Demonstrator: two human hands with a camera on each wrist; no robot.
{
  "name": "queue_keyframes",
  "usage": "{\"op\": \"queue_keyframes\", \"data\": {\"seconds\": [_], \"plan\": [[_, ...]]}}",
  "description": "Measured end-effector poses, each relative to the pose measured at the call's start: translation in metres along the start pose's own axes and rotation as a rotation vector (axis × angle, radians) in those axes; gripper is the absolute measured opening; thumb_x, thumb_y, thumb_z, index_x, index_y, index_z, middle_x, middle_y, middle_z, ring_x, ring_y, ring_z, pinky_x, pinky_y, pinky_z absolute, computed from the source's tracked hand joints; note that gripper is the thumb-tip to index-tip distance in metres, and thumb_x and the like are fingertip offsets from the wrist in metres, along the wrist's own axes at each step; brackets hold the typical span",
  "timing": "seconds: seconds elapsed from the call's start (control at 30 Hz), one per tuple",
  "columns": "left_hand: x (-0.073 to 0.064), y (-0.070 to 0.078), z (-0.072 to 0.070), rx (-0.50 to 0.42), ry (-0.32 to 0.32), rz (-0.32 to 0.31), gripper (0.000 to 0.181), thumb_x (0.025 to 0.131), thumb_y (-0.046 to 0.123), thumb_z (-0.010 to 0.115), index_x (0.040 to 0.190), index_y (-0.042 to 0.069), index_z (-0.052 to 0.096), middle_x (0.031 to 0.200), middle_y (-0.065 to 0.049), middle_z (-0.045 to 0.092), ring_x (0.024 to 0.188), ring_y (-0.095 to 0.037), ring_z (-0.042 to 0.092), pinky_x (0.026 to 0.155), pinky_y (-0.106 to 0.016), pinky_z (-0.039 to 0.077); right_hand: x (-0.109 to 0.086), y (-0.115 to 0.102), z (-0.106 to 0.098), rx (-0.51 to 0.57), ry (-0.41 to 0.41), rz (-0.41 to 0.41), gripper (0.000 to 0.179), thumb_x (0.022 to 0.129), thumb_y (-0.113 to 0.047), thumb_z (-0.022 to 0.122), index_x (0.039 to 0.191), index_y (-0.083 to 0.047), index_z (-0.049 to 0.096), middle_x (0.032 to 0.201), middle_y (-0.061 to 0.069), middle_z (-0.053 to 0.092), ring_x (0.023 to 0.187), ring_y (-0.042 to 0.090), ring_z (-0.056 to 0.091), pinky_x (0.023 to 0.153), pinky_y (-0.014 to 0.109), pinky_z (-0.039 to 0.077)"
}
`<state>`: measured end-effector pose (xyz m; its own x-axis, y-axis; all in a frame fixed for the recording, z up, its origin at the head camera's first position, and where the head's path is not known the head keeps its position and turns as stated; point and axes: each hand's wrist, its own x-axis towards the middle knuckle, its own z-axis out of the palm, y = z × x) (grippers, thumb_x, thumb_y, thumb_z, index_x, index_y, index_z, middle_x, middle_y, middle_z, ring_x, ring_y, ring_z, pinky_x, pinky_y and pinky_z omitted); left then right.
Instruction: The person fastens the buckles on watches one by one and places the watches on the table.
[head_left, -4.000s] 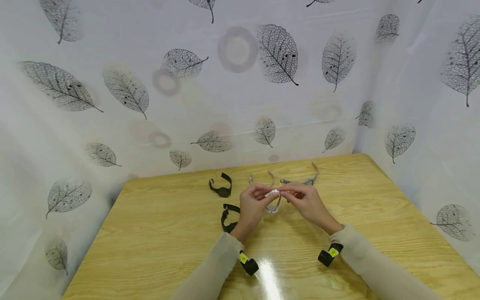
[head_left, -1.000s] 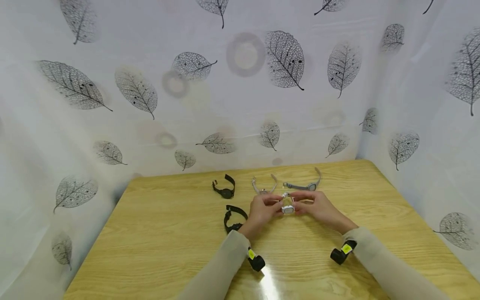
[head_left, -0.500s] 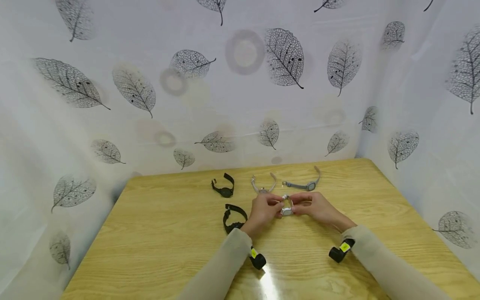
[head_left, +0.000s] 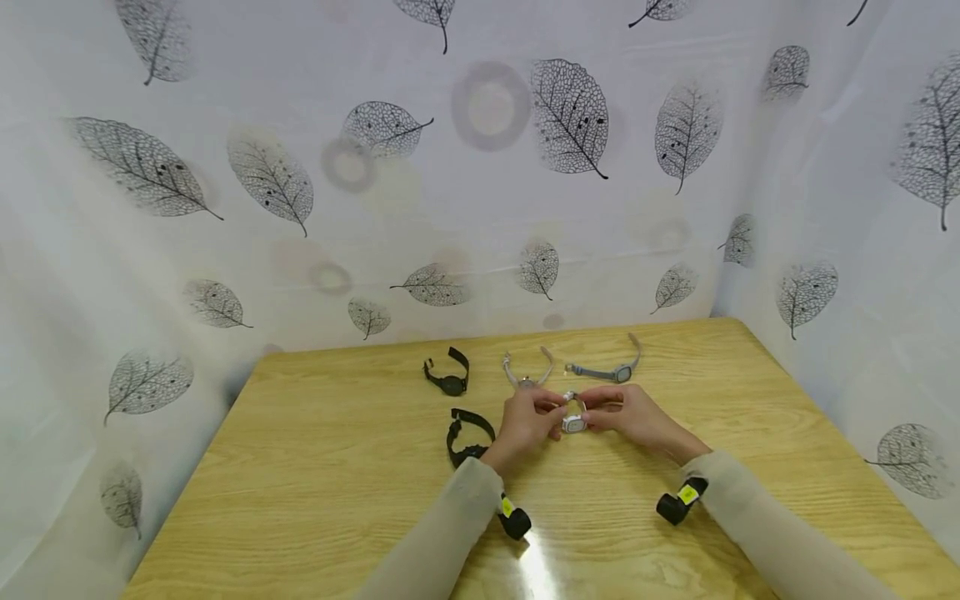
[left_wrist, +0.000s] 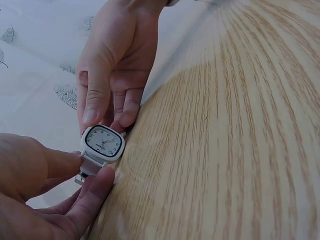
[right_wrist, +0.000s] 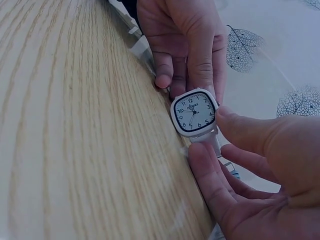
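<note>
Between my two hands a white wristwatch (head_left: 574, 424) stands at the tabletop, its squarish dial tilted up and its strap looped behind. My left hand (head_left: 522, 423) holds the watch from the left, thumb and fingers at the strap beside the case. From the opposite side my right hand (head_left: 630, 417) pinches it in the same way. The left wrist view shows the dial (left_wrist: 103, 142) close up, with the metal buckle (left_wrist: 80, 178) partly behind the fingers. Black numerals and a dark ring mark the watch face (right_wrist: 195, 112) in the right wrist view.
On the wooden table (head_left: 322, 483), a black watch (head_left: 452, 384), a pale-strapped watch (head_left: 527, 382) and a grey watch (head_left: 622, 372) form a back row. Another black watch (head_left: 471, 451) lies by my left wrist. A leaf-print curtain (head_left: 480, 208) hangs behind.
Four seconds ago my fingertips met at the white strap's end, with the case hanging below. Since then they have parted to the watch's sides, and it has come down slightly, dial upward.
</note>
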<state>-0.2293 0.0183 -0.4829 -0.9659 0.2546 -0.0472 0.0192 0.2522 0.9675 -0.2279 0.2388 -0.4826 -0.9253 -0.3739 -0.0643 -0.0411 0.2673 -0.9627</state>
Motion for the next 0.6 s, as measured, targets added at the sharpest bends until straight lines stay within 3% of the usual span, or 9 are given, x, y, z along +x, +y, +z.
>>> {"op": "queue_keyframes", "data": {"seconds": [0.33,0.6], "plan": [[0.0012,-0.0017,0.0010,0.010,0.014,-0.007,0.011,0.096,0.006,0.074,0.105,0.004,0.078,0.084,-0.001,0.070,0.058,-0.017,0.067,0.054,-0.028,0.059,-0.0016,-0.0031,0.0020,0.019,-0.006,0.006,0.048,0.097,-0.009,0.072,0.138,0.011,0.057,0.140,0.032,0.055,0.108,0.024,0.070,0.085,0.038,0.062],[-0.0014,0.0030,-0.0017,0.062,0.044,0.031,0.020,0.098,0.013,0.073,0.117,0.007,0.075,0.087,-0.001,0.067,0.059,-0.019,0.069,0.052,-0.026,0.057,-0.0052,-0.0086,-0.0014,-0.002,-0.006,0.005,0.053,0.100,-0.010,0.069,0.144,0.011,0.049,0.129,0.032,0.059,0.110,0.032,0.068,0.084,0.041,0.062]]}}
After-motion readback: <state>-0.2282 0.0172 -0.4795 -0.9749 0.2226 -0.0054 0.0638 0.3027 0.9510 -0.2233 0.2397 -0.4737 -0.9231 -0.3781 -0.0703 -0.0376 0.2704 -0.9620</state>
